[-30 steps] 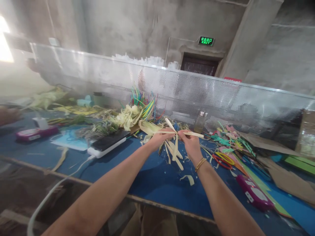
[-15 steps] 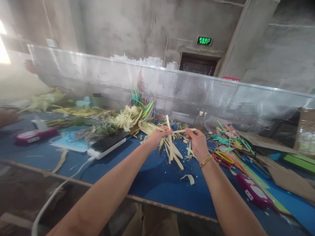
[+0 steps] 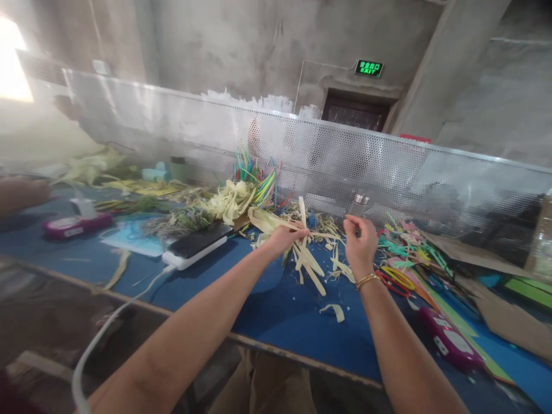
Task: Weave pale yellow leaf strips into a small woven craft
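Over the table (image 3: 280, 322): I am holding both hands just above its blue top.
Strips (image 3: 303, 214): one is pointing up, the others are fanning down; all are lying left of my right hand.
Left hand (image 3: 285, 237): nearer, gripping the strips where they cross.
Right hand (image 3: 360, 244): hovering just beside them, fingers pinching narrow; I cannot tell whether on a strip end.

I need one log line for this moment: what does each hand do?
left hand: grips pale strips | right hand: fingers curled beside strips, hold unclear | surface: blue table
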A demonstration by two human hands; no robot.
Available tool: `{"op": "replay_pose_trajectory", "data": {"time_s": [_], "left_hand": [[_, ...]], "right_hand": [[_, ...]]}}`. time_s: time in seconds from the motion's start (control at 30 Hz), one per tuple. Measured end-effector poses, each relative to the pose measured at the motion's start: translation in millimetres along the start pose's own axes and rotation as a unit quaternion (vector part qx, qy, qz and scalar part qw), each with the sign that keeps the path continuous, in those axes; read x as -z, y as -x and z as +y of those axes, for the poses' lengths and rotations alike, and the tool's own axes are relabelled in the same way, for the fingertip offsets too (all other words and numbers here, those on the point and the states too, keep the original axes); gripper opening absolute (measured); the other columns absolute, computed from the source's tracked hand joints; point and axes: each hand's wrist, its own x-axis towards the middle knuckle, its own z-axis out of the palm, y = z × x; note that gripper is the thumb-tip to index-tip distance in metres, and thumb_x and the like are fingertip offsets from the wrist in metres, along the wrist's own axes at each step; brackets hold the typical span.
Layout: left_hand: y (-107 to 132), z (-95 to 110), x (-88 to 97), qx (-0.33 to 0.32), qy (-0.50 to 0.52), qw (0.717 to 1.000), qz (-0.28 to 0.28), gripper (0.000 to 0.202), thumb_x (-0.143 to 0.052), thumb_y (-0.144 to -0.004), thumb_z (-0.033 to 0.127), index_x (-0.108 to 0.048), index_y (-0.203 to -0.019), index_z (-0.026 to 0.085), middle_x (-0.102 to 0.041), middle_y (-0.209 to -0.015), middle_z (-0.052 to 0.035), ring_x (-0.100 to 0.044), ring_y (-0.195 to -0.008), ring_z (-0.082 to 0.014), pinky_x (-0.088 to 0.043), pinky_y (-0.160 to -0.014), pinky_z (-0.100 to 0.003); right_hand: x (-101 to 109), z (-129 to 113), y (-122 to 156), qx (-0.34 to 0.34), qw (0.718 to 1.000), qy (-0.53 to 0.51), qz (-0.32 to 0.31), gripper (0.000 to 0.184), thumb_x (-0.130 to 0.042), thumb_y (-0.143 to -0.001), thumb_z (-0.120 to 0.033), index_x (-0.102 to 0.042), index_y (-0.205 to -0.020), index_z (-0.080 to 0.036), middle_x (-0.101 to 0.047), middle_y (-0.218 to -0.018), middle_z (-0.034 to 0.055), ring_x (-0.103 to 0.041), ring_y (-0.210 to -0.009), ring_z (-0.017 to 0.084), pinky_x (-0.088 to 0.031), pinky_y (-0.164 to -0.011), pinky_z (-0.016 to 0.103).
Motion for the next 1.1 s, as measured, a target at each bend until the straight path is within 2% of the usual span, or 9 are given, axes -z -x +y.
{"op": "replay_pose_trajectory", "data": {"time_s": [0.1,0.23,0.4,0.47,0.57,0.67,0.8,0.97,1.1], "left_hand": [[2,3,-0.8,0.0,-0.008,0.999,-0.032,0.041,-0.058,-0.074,0.052,-0.055,-0.056,0.015,-0.047,-0.057,0.0017,-0.042,-0.058,-0.0105,-0.033,-0.059,-0.025],[4,4,-0.9,0.017,-0.011,0.995,-0.098,0.044,-0.049,-0.08,0.054,-0.058,-0.064,0.014,-0.044,-0.054,0.002,-0.038,-0.052,-0.0098,-0.031,-0.052,-0.024],[1,3,1.3,-0.018,-0.066,0.99,-0.125,0.035,-0.046,-0.083,0.045,-0.062,-0.076,0.015,-0.053,-0.064,0.0,-0.044,-0.059,-0.0116,-0.035,-0.057,-0.024],[-1,2,3.7,-0.042,-0.102,0.987,-0.119,0.033,-0.047,-0.083,0.042,-0.062,-0.073,0.015,-0.057,-0.07,-0.0016,-0.048,-0.066,-0.0128,-0.038,-0.062,-0.024],[-3,-1,7.8,-0.047,-0.122,0.988,-0.087,0.029,-0.05,-0.081,0.038,-0.061,-0.066,0.015,-0.056,-0.066,-0.001,-0.046,-0.063,-0.0118,-0.035,-0.06,-0.024],[-7,-7,10.7,0.004,-0.067,0.996,-0.061,0.03,-0.051,-0.079,0.04,-0.057,-0.063,0.016,-0.039,-0.051,0.0033,-0.033,-0.049,-0.009,-0.026,-0.049,-0.024],[-11,-15,12.6,0.064,0.082,0.995,-0.004,0.031,-0.052,-0.079,0.044,-0.051,-0.065,0.016,-0.031,-0.05,0.0051,-0.027,-0.045,-0.0077,-0.02,-0.045,-0.023],[-13,-16,15.5,0.082,0.117,0.988,0.05,0.029,-0.052,-0.08,0.041,-0.05,-0.067,0.016,-0.033,-0.053,0.0034,-0.03,-0.047,-0.0084,-0.02,-0.045,-0.024],[-14,-15,17.4,0.093,0.116,0.984,0.094,0.026,-0.053,-0.081,0.038,-0.055,-0.07,0.015,-0.037,-0.056,0.0012,-0.035,-0.05,-0.0097,-0.027,-0.049,-0.026]], "right_hand": [[-7,-15,13,0.122,0.969,0.1,-0.188,0.028,-0.046,-0.089,-0.036,-0.067,-0.101,-0.023,-0.068,-0.098,0.0067,-0.055,-0.098,0.021,-0.029,-0.095,0.041],[-25,-17,32,0.039,0.938,0.029,-0.343,0.037,-0.033,-0.093,-0.037,-0.064,-0.1,-0.019,-0.066,-0.077,0.0057,-0.057,-0.071,0.018,-0.04,-0.073,0.032],[-31,-8,34,-0.073,0.944,-0.122,-0.297,0.032,-0.045,-0.087,-0.043,-0.066,-0.09,-0.019,-0.064,-0.081,0.0042,-0.057,-0.078,0.018,-0.042,-0.072,0.029],[-29,-6,30,-0.143,0.928,-0.182,-0.292,0.03,-0.051,-0.082,-0.044,-0.067,-0.085,-0.019,-0.059,-0.068,0.0012,-0.054,-0.067,0.015,-0.041,-0.062,0.026],[-23,0,22,-0.269,0.89,-0.253,-0.268,0.027,-0.061,-0.073,-0.042,-0.066,-0.082,-0.017,-0.039,-0.048,-0.0067,-0.032,-0.042,0.007,-0.025,-0.041,0.021],[-14,11,10,-0.331,0.871,-0.31,-0.19,0.023,-0.068,-0.065,-0.035,-0.063,-0.08,-0.017,-0.032,-0.046,-0.0096,-0.021,-0.038,0.004,-0.015,-0.036,0.019],[-6,20,-2,-0.387,0.826,-0.38,-0.153,0.019,-0.067,-0.067,-0.029,-0.06,-0.081,-0.018,-0.033,-0.048,-0.0096,-0.023,-0.036,0.003,-0.018,-0.034,0.016],[-6,17,-1,-0.437,0.762,-0.445,-0.174,0.016,-0.066,-0.07,-0.026,-0.057,-0.081,-0.018,-0.032,-0.048,-0.0104,-0.022,-0.036,0.002,-0.019,-0.033,0.015],[-8,12,3,-0.449,0.764,-0.392,-0.247,0.026,-0.074,-0.065,-0.03,-0.056,-0.077,-0.016,-0.023,-0.046,-0.0128,-0.015,-0.037,0.002,-0.014,-0.032,0.015]]}}
